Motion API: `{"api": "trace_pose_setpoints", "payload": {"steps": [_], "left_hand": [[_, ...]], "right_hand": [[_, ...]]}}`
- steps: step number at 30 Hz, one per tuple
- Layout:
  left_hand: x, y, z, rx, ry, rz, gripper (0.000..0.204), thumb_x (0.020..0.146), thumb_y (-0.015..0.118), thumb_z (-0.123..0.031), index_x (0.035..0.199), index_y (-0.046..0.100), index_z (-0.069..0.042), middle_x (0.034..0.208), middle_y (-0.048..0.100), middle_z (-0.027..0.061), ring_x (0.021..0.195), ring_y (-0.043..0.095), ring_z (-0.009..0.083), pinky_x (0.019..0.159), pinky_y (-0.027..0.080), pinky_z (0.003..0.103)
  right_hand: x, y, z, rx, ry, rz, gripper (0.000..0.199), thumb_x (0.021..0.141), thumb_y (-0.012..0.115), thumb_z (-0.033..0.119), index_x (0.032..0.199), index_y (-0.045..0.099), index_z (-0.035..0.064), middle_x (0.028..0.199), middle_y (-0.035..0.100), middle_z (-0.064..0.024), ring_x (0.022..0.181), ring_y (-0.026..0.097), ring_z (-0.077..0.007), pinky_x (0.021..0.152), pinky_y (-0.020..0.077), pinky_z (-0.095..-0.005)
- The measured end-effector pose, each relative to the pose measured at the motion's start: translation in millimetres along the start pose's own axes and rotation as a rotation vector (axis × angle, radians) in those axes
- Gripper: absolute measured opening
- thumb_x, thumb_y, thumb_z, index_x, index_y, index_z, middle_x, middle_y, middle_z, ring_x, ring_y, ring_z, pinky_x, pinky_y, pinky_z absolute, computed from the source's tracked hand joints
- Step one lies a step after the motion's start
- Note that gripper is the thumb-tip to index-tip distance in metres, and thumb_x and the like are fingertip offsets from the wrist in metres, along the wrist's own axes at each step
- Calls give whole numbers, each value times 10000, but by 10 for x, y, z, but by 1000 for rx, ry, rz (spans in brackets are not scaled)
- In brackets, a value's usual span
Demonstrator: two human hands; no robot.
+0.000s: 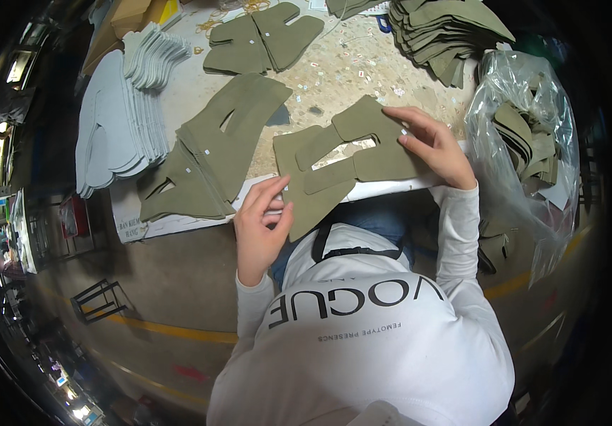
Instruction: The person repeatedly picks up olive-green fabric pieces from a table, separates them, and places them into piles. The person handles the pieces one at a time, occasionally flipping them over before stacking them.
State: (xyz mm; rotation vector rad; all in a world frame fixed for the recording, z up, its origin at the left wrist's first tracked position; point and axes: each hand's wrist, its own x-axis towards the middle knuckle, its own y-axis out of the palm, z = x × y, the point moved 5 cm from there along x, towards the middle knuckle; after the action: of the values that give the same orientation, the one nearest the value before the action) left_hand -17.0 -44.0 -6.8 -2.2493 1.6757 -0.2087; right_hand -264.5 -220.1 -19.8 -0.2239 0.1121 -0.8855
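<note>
Two olive-green cut panels, flat with slots and small white stickers, lie partly over each other across the table's near edge. My left hand [262, 228] is closed on the outer edge of the left panel [320, 200], fingertips on its face by the sticker. The right panel [385, 157] is pinched at its upper right edge by my right hand [439, 148], thumb on top near the sticker. Just left of my left hand rest olive panel stacks [238, 117], side by side. The undersides of the held panels are hidden.
Stacks of pale grey panels [117, 121] stand at the far left. More olive panels lie at the back [267, 39] and in a tall pile [448, 32] at the back right. A clear plastic bag [561, 142] with olive pieces sits right. Sticker scraps dot the table [363, 71].
</note>
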Motion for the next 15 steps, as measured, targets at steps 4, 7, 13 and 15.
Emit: {"api": "trace_pose_setpoints", "payload": {"steps": [4, 7, 13, 15], "left_hand": [[-105, 50, 0, -11, -16, 5, 426, 826, 636, 72, 1244, 624, -9, 1228, 573, 126, 859, 678, 123, 689, 597, 239], [-182, 107, 8, -45, -31, 39, 438, 821, 641, 76, 1250, 622, -13, 1232, 570, 127, 855, 681, 124, 693, 598, 241], [-220, 166, 21, -78, -7, 24, 446, 824, 642, 80, 1262, 609, 0, 1262, 552, 130, 859, 684, 126, 688, 591, 237], [-202, 148, 27, -66, 6, 8, 445, 827, 637, 83, 1264, 604, 7, 1269, 546, 131, 858, 684, 127, 687, 587, 235]], "right_hand": [[72, -78, -23, -142, -92, -24, 389, 864, 600, -22, 1234, 650, 90, 1133, 635, 0, 711, 480, -55, 663, 423, -191], [159, -129, -28, -178, -78, -1, 338, 870, 587, -35, 1176, 678, 75, 1107, 649, -17, 766, 526, -68, 706, 443, -202], [300, -167, 48, -223, -144, 86, 336, 876, 565, -59, 1185, 661, 30, 1153, 654, -58, 1022, 605, -132, 908, 475, -252], [296, -126, 62, -176, -173, 154, 347, 888, 564, -48, 1216, 650, 31, 1184, 648, -63, 1043, 599, -133, 922, 470, -254]]}}
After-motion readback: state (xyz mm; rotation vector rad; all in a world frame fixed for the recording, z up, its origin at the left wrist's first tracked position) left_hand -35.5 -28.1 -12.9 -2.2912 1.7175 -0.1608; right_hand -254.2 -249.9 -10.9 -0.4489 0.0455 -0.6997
